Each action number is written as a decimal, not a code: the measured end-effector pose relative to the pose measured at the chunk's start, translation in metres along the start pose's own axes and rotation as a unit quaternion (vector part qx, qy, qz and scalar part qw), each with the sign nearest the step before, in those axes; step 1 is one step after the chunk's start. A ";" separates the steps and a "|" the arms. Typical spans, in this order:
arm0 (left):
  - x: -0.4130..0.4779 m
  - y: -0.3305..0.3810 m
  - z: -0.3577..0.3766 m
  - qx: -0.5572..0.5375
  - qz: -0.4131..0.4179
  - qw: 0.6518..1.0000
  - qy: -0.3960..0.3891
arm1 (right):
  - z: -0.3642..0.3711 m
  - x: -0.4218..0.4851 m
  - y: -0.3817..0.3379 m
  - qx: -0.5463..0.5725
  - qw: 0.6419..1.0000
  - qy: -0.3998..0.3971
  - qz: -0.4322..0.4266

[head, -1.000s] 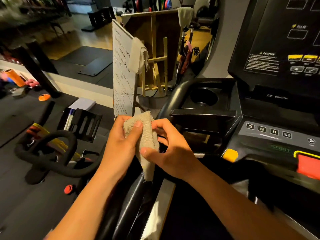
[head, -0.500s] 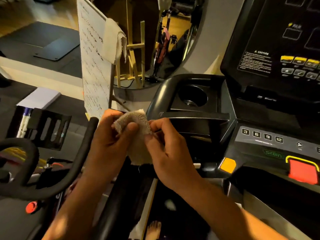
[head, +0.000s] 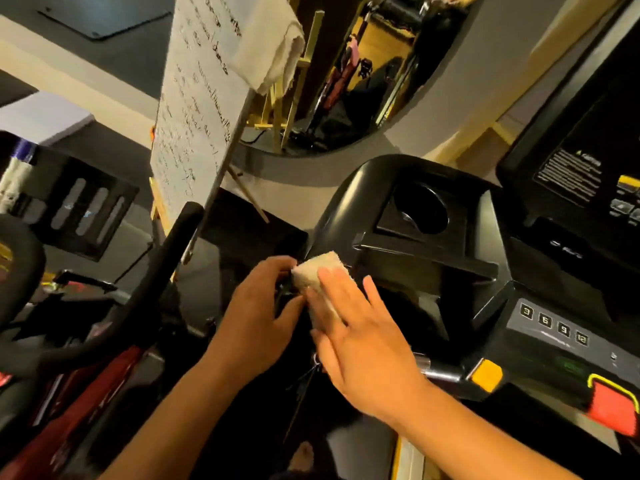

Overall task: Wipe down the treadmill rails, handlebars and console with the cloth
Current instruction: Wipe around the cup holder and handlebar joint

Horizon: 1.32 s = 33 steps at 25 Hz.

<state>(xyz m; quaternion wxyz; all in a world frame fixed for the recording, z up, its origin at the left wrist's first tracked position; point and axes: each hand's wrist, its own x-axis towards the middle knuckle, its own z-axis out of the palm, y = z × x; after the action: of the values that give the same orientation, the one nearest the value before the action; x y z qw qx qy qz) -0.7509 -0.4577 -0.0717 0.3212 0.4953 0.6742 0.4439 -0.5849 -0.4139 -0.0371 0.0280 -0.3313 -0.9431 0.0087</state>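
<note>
A small beige cloth [head: 320,270], folded into a pad, lies against the black left handlebar [head: 341,209] of the treadmill, just below the cup holder [head: 420,211]. My right hand [head: 360,327] lies flat over the cloth with fingers spread, pressing it on the bar. My left hand [head: 258,313] curls beside the cloth's left edge, its fingertips touching the cloth and the bar. The console [head: 571,174] with its dark screen and the speed keys [head: 554,325] rises at the right.
A whiteboard [head: 197,109] with a towel [head: 270,53] draped on it stands on an easel straight ahead. An exercise bike's black handlebar [head: 162,265] sits at my left. The red stop button [head: 613,407] and a yellow tab [head: 486,375] are at the lower right.
The cloth was held up between both hands in the air; now it is down on the handlebar with my right hand opened flat over it. The view moved closer and tilted down.
</note>
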 end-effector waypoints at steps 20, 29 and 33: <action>-0.014 -0.008 0.016 -0.056 0.016 0.998 0.009 | -0.012 0.191 0.109 -0.181 0.957 -0.205 0.096; -0.012 -0.014 0.013 -0.096 -0.039 0.994 0.018 | -0.012 0.133 0.014 -0.088 0.948 -0.291 -0.097; -0.017 -0.017 0.019 -0.054 -0.023 0.997 0.045 | -0.019 0.189 0.089 -0.149 0.949 -0.270 -0.065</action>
<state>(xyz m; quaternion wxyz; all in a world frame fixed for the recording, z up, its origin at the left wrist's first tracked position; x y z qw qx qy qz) -0.7354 -0.4708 -0.0953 0.3271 0.4407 0.6742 0.4943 -0.6753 -0.2263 -0.0128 -0.2772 -0.2548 -0.9254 -0.0441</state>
